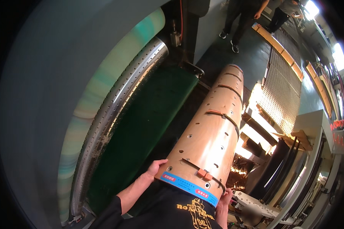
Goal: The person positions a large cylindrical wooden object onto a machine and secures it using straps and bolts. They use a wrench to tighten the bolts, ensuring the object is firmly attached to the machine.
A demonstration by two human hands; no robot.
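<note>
I hold a long curved plywood board point(214, 126), bent like a half cylinder, with holes, dark rubber strips and orange pads on it. It stretches away from my chest. My left hand point(155, 168) grips its near left corner. My right hand point(226, 195) clasps the near right corner, partly hidden by the board. A blue band point(189, 188) runs along the near edge.
A large perforated steel cylinder point(120, 103) and a green-tinted roller point(103, 84) lie to the left, with a dark green plate point(141, 126) beside them. Machine frames point(294, 160) stand on the right. Two other people point(242, 19) stand on the floor far ahead.
</note>
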